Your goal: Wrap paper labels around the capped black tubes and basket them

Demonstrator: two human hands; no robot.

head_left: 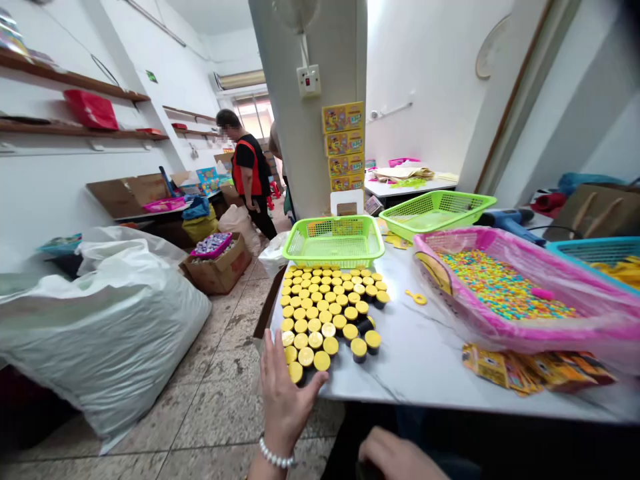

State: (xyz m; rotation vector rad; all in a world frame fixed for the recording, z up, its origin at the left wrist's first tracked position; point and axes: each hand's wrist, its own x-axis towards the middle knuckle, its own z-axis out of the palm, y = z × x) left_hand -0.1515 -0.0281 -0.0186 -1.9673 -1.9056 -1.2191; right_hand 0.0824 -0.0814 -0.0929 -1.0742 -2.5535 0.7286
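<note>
My left hand, wearing a white bead bracelet, is raised with its fingers apart and holds nothing. Its fingertips are beside the near edge of a dense group of several black jars with yellow lids, standing upright on a white marble table. My right hand is low at the bottom edge, below the table's front edge, and is only partly visible. A pink plastic-lined tray of colourful beads sits to the right of the jars, with loose printed card packets in front of it.
Two green plastic baskets stand at the table's far side, and a blue basket sits at the right. A large white sack lies on the tiled floor at left. A person in a red vest stands farther back.
</note>
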